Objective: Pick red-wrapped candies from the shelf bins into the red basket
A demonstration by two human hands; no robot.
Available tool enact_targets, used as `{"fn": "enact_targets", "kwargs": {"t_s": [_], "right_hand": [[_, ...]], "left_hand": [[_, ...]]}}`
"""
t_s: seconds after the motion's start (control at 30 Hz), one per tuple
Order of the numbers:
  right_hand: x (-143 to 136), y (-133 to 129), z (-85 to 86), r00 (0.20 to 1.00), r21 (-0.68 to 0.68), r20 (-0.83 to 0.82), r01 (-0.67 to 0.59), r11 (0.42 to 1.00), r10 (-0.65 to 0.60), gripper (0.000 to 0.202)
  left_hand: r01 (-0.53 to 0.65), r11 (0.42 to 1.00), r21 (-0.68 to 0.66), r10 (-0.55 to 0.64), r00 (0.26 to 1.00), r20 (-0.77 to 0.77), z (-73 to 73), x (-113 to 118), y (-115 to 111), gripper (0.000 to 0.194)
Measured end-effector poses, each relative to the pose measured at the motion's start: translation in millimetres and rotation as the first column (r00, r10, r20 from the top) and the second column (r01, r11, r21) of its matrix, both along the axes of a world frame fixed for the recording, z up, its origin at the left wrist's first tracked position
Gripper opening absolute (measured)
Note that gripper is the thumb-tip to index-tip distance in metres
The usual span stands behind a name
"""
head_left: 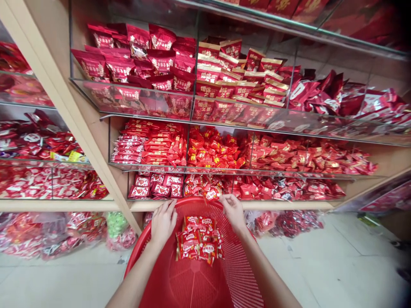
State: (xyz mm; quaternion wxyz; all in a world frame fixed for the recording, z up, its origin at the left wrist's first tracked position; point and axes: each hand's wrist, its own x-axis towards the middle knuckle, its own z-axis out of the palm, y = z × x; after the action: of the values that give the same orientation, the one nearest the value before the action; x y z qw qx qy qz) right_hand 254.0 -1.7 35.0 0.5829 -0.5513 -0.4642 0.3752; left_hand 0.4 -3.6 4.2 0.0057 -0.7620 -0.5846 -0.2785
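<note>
A red plastic basket (195, 282) stands in front of me against the lowest shelf. Inside it lies a small pile of red and gold snack packets (199, 241). My left hand (164, 222) is closed over the basket's far left rim, fingertips near the shelf edge. At the far right rim, my right hand (233, 209) pinches a small red snack packet (212, 193) by its end. Just behind that packet, the lowest bin holds more loose red packets (194, 185).
Glass-fronted shelves (144, 102) full of red wrapped sweets rise ahead. A wooden upright (67, 111) divides them from another shelf unit on the left. Clear plastic bags (86, 229) of sweets sit on the tiled floor (337, 265) beneath the shelves.
</note>
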Motion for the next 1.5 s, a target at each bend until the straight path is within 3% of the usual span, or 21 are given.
{"fn": "enact_targets", "kwargs": {"t_s": [0.1,0.2,0.27,0.33,0.5,0.6,0.7,0.83,1.03,1.13,1.33,1.5], "right_hand": [[-4.5,-20.2,-12.8,0.998,-0.014,0.006,-0.058,0.998,0.058,0.031],[-15.8,-30.7,-22.9,0.972,-0.055,0.032,-0.232,0.971,0.234,0.030],[-22.8,-34.2,-27.0,0.933,-0.078,0.039,-0.355,0.931,0.359,0.030],[-27.7,-36.4,-29.9,0.892,-0.088,0.046,-0.444,0.892,0.449,0.030],[-31.0,-39.0,-36.8,0.848,-0.153,0.040,-0.517,0.842,0.528,0.034],[-28.9,-38.3,-39.5,0.858,-0.175,0.018,-0.503,0.846,0.514,0.035],[-24.6,-37.5,-38.9,0.841,-0.205,-0.020,-0.533,0.821,0.541,0.039],[-18.9,-38.1,-36.4,0.789,-0.275,-0.109,-0.608,0.745,0.604,0.042],[-15.3,-39.8,-36.1,0.738,-0.286,-0.052,-0.657,0.698,0.673,0.039],[-12.4,-40.1,-35.6,0.700,-0.348,0.022,-0.664,0.662,0.714,0.043],[-4.6,-40.2,-31.0,0.657,-0.361,0.052,-0.690,0.628,0.752,0.046],[-2.4,-40.5,-21.1,0.632,-0.360,0.006,-0.721,0.592,0.775,0.045]], "left_hand": [[0.007,0.998,0.058,-0.009,0.999,0.034,2.5,2.4,-1.8,0.043],[0.091,0.987,0.134,-0.110,0.984,0.139,10.7,11.4,-8.7,0.042],[0.203,0.975,0.093,-0.220,0.943,0.249,15.7,20.9,-15.1,0.039],[0.321,0.946,-0.033,-0.284,0.877,0.389,17.0,31.0,-20.9,0.036],[0.600,0.721,-0.346,-0.275,0.706,0.652,4.7,46.7,-25.7,0.029],[0.618,0.668,-0.415,-0.121,0.641,0.758,-1.3,50.1,-23.3,0.030],[0.602,0.682,-0.415,0.018,0.554,0.832,0.4,51.1,-19.9,0.030],[0.573,0.713,-0.404,0.100,0.487,0.868,5.9,48.5,-16.1,0.030],[0.500,0.801,-0.329,-0.044,0.598,0.800,1.5,43.6,-11.8,0.031],[0.510,0.803,-0.309,-0.087,0.612,0.786,2.7,42.7,-12.0,0.030],[0.487,0.800,-0.350,-0.034,0.620,0.784,10.8,43.2,-14.7,0.033],[0.453,0.816,-0.359,0.061,0.551,0.832,6.3,45.6,-13.5,0.033]]}}
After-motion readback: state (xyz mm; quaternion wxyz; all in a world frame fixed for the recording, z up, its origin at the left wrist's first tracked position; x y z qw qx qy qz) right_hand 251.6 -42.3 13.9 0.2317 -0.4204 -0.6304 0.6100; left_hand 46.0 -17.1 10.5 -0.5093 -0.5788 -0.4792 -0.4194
